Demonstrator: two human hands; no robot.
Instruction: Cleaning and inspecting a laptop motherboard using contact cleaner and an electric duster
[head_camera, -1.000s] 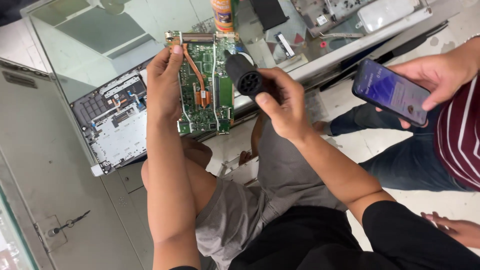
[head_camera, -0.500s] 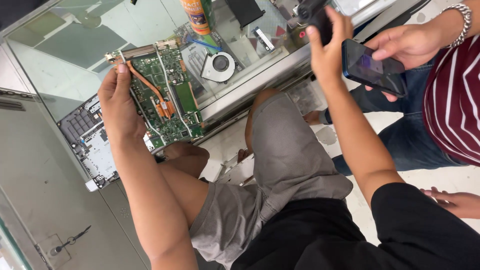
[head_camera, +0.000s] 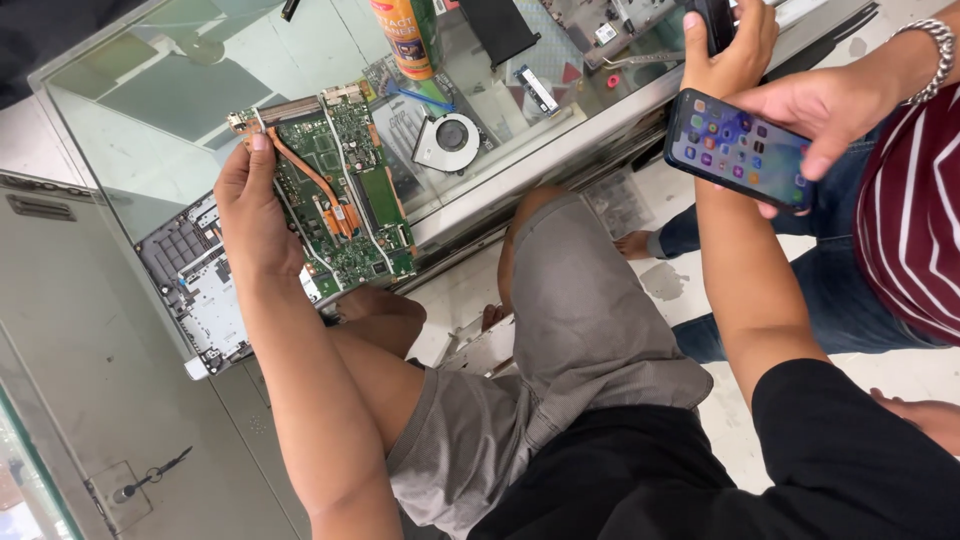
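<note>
Left hand (head_camera: 255, 215) closed on the left edge of a green circuit board (head_camera: 340, 190), thumb laid along the upper corner, board held tilted just above a glass desk (head_camera: 130, 90). Copper heat pipe (head_camera: 310, 180) runs diagonally across the board. Right hand (head_camera: 730, 45) raised far right, fingers wrapped around a dark object (head_camera: 715, 15) cut off by the top edge; what it is cannot be told. Desk is a glass-topped display case with a metal frame; its near edge runs diagonally from lower left to upper right. On the glass: an opened laptop base (head_camera: 195, 285) under and left of the board, a round fan (head_camera: 447, 140) just right of the board, an orange spray can (head_camera: 405, 35) farther back, a memory stick (head_camera: 537, 88) and loose parts beyond. Grey cabinet panel with a lock at lower left. Pale, stained tiled floor (head_camera: 690, 290) right of the case. Another person's hand (head_camera: 830, 105) at right holds a lit phone (head_camera: 738, 150); metal bracelet on that wrist, striped shirt, jeans.
</note>
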